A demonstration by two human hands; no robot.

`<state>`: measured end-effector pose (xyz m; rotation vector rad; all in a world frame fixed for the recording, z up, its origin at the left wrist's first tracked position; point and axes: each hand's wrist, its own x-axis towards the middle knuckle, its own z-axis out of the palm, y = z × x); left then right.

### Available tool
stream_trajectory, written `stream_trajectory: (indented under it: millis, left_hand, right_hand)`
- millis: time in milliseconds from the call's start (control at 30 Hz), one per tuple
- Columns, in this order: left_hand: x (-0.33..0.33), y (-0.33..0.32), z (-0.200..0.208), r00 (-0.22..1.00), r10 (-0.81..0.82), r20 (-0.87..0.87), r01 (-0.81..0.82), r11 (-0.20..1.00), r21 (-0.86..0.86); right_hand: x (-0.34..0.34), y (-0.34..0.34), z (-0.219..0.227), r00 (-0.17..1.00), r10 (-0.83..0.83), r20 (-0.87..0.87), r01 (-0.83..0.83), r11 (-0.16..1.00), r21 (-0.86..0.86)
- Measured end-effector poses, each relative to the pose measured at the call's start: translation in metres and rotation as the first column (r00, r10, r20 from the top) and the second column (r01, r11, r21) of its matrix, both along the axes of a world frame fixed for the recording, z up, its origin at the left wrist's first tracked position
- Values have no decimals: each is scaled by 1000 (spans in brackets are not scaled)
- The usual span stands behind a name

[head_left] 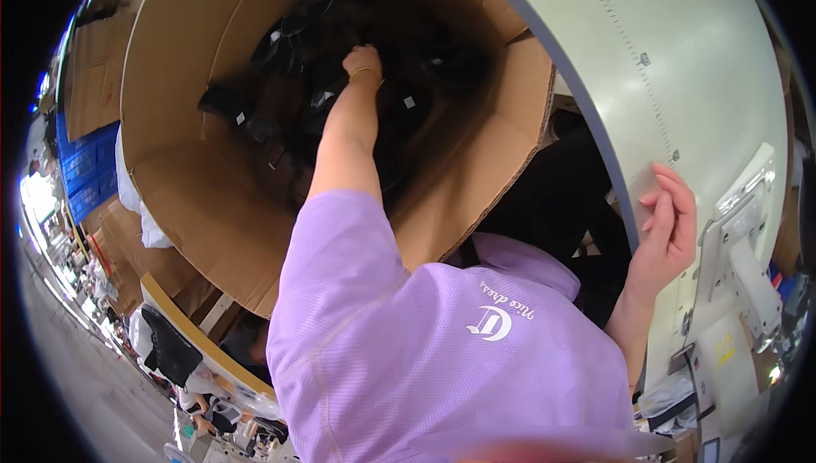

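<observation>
My left hand reaches deep into a large open cardboard box, with a thin bracelet at its wrist. Its fingers are curled closed among dark, crumpled black pieces that look like fabric. Whatever the fingers hold is hidden in the dark. Small white tags show on some of the pieces. On the right, my right hand is beside the edge of a pale sewing table. Its fingers are loosely bent and apart, with nothing in them.
A ruler scale runs along the tabletop, and a white machine part stands at its right. Blue crates and more cardboard are at the far left. A yellow-edged board lies below the box.
</observation>
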<state>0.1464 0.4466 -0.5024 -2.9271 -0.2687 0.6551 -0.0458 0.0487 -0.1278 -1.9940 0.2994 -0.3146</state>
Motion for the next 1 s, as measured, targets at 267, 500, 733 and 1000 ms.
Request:
stream_trajectory:
  millis: [267,500,733,1000]
  left_hand:
    - [8,99,146,647,272,712,102,895,-435]
    - [-81,-93,405,552,784,284,612,-150,-777]
    - [-167,-249,416,966,188,-176,-42,-559,-828]
    - [-134,-323,422,815,-507,-280,-550,-526,-649]
  right_hand:
    - [3,4,1,993,77,89,-73,996,-52]
    - [16,42,14,828,543,140,-551,834,24]
    - [11,12,62,974,-140,179,-91,481,872]
    - [-90,-117,68,942,-170,290,-71,741,667]
